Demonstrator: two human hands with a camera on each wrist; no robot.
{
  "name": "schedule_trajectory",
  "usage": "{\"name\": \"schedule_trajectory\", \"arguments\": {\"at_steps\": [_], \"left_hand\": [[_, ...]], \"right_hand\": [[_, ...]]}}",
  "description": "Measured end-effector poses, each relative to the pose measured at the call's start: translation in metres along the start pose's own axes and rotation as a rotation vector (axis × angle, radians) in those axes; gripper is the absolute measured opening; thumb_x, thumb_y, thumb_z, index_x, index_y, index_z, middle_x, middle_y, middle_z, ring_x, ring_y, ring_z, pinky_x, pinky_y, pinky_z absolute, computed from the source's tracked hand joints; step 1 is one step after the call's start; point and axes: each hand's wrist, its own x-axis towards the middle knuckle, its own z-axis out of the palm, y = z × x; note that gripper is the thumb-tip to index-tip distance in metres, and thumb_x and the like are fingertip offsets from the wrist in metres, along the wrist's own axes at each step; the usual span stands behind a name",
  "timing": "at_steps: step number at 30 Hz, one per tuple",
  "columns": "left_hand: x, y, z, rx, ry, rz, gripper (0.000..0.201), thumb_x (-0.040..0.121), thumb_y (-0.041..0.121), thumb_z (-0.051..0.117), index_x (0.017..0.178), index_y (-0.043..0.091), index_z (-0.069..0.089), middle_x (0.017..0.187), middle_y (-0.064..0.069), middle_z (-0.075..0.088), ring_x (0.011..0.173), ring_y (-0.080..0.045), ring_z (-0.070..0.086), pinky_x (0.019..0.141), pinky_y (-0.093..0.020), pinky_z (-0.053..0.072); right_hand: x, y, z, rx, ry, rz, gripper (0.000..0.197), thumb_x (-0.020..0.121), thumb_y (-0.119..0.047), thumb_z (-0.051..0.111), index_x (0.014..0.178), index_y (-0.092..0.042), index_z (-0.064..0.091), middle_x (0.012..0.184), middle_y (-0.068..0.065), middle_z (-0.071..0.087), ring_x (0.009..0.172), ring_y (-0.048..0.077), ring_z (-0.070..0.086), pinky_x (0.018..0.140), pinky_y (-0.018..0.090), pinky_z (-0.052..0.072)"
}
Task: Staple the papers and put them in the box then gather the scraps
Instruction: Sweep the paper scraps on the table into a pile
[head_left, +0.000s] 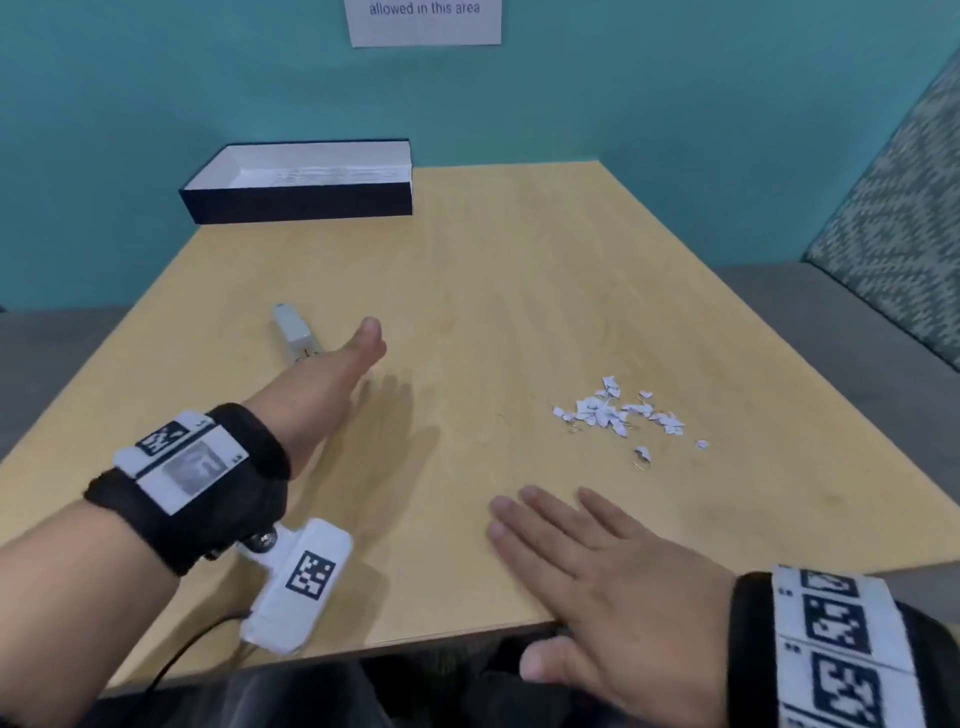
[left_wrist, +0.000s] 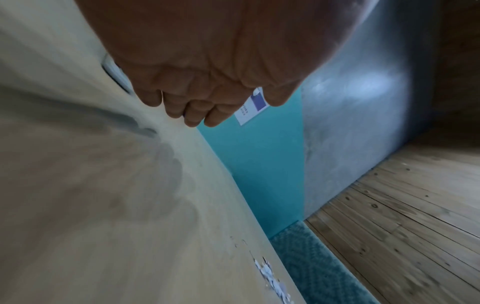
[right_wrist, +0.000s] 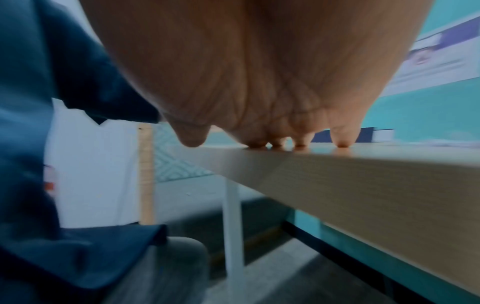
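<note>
A dark blue box (head_left: 301, 200) with a white inside stands at the table's far left corner, with printed papers (head_left: 332, 174) lying in it. A small white stapler (head_left: 294, 332) lies left of centre. My left hand (head_left: 358, 348) is stretched out flat just right of the stapler, above the table, holding nothing. In the left wrist view my left hand (left_wrist: 197, 107) shows straight fingers and a sliver of the stapler (left_wrist: 114, 72) behind it. A pile of white paper scraps (head_left: 618, 410) lies at the right. My right hand (head_left: 561, 525) rests flat near the front edge, fingertips (right_wrist: 301, 143) on the wood.
The light wooden table (head_left: 493, 291) stands against a teal wall with a printed notice (head_left: 423, 21). A patterned teal seat back (head_left: 904, 218) rises at the right. A few bent staples lie among the scraps (left_wrist: 270, 275).
</note>
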Motion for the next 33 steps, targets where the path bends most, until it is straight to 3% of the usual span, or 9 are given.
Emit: {"name": "schedule_trajectory", "arguments": {"at_steps": [4,7,10,15,21,23,26,28,33], "left_hand": [[-0.014,-0.037,-0.017,-0.031,-0.105,0.035,0.052,0.092,0.067,0.027,0.133,0.041,0.048,0.144,0.020,0.041,0.131,0.002,0.039,0.098,-0.022,0.025],[-0.017,-0.055,-0.022,-0.163,-0.198,0.002,0.073,0.061,0.096,0.035,0.116,0.052,0.055,0.138,0.029,0.046,0.118,0.020,0.041,0.100,-0.017,0.026],[-0.014,-0.067,-0.027,-0.141,-0.231,0.030,0.080,0.058,0.099,0.028,0.120,0.054,0.051,0.138,0.031,0.045,0.116,0.025,0.037,0.094,-0.010,0.026],[-0.017,-0.073,-0.037,-0.315,-0.277,-0.023,0.084,0.042,0.101,0.043,0.110,0.053,0.058,0.134,0.033,0.048,0.122,0.020,0.037,0.108,-0.021,0.022],[-0.017,-0.079,-0.034,-0.456,-0.332,-0.034,0.081,0.053,0.092,0.044,0.115,0.042,0.060,0.133,0.030,0.051,0.127,0.015,0.038,0.114,-0.027,0.021],[-0.016,-0.081,-0.035,-0.489,-0.331,-0.024,0.085,0.052,0.092,0.046,0.116,0.038,0.061,0.134,0.028,0.053,0.127,0.016,0.038,0.115,-0.026,0.018],[-0.015,-0.083,-0.037,-0.518,-0.318,-0.003,0.091,0.049,0.094,0.051,0.118,0.035,0.062,0.135,0.026,0.054,0.129,0.013,0.039,0.117,-0.028,0.016],[-0.014,-0.084,-0.037,-0.534,-0.308,-0.005,0.091,0.050,0.094,0.050,0.118,0.034,0.062,0.134,0.025,0.055,0.130,0.011,0.039,0.117,-0.029,0.016],[-0.014,-0.083,-0.033,-0.567,-0.300,-0.014,0.097,0.041,0.094,0.056,0.117,0.033,0.062,0.125,0.023,0.061,0.117,0.013,0.049,0.100,-0.027,0.032]], "right_hand": [[-0.003,0.023,-0.018,-0.106,0.010,0.211,0.083,0.095,-0.068,0.015,0.148,-0.008,0.036,0.158,0.014,0.028,0.145,0.031,0.024,0.113,0.053,0.032],[-0.008,-0.019,0.001,-0.047,0.112,0.078,0.084,0.094,-0.069,0.017,0.140,-0.007,0.050,0.151,0.011,0.043,0.139,0.030,0.040,0.106,0.048,0.029],[-0.010,-0.041,0.015,-0.040,0.095,0.008,0.084,0.093,-0.070,0.014,0.144,-0.010,0.045,0.153,0.008,0.042,0.140,0.027,0.040,0.104,0.047,0.026],[-0.013,-0.002,-0.007,-0.086,0.036,0.259,0.081,0.096,-0.067,0.023,0.145,-0.005,0.042,0.152,0.014,0.041,0.140,0.031,0.034,0.107,0.048,0.027],[0.004,-0.071,0.007,0.029,-0.017,0.060,0.078,0.096,-0.061,0.006,0.146,-0.012,0.040,0.154,0.008,0.041,0.141,0.025,0.038,0.107,0.052,0.041],[0.009,-0.051,-0.006,0.036,-0.063,0.128,0.083,0.095,-0.066,0.006,0.151,-0.010,0.030,0.159,0.009,0.029,0.146,0.026,0.025,0.109,0.057,0.034],[0.013,-0.019,-0.031,0.085,-0.104,0.245,0.099,0.075,-0.075,-0.011,0.154,-0.016,-0.010,0.163,0.003,-0.018,0.146,0.020,-0.023,0.120,0.050,0.003],[0.025,-0.025,-0.049,0.065,-0.141,0.235,0.102,0.070,-0.077,-0.011,0.153,-0.018,-0.014,0.161,0.000,-0.025,0.145,0.015,-0.027,0.120,0.048,-0.007],[0.095,-0.057,-0.057,0.074,-0.135,0.109,0.086,0.091,-0.070,0.015,0.154,-0.017,-0.010,0.163,-0.003,-0.019,0.149,0.015,-0.018,0.119,0.050,-0.008]]}}
